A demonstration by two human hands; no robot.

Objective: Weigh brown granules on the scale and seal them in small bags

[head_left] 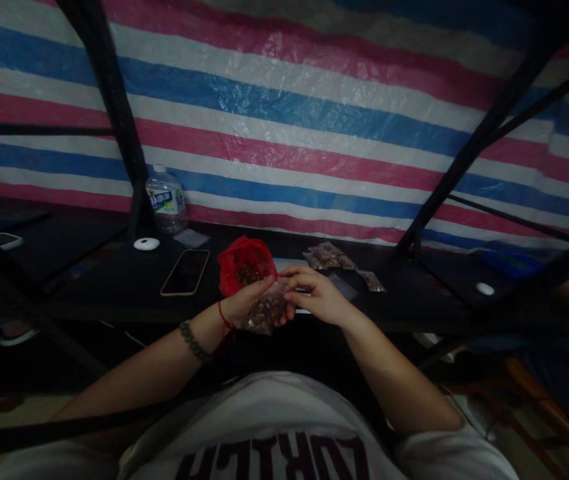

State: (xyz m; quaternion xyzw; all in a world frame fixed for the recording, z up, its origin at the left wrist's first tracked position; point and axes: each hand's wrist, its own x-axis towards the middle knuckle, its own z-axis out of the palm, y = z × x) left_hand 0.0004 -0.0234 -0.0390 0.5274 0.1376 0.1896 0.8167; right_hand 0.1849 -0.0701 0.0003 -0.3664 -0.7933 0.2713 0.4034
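nearest the camera, a white short-sleeved shirt with dark lettering [274, 403]. then, from the left along the black tabletop [109, 280]: a white oval plastic object [146, 244], a clear plastic bottle with a blue-and-green label [167, 202], and a black-screened phone with a pale gold rim [186, 273], lying flat, perhaps set aside to free both hands. just right of that, a crumpled red plastic bag [229, 267], mouth upward, with loose brown pieces [248, 273] inside; probably placed so close for an easy reach.

in front of it, the left hand [247, 303], grasping a small clear plastic bag of brown pieces [267, 312], thumb along the upper left side; likely cradled this way to bear the weight and keep the contents together. opposite, the right hand [319, 297], fingers bent and touching the bag's upper right edge, perhaps to steady it; too dim to tell whether pinching the film or merely resting there. filled part below the left thumb and between both sets of fingers.

farther right, a cluster of small filled clear packets [327, 255], seemingly grouped out of the way, with one similar packet [372, 281] just beside.
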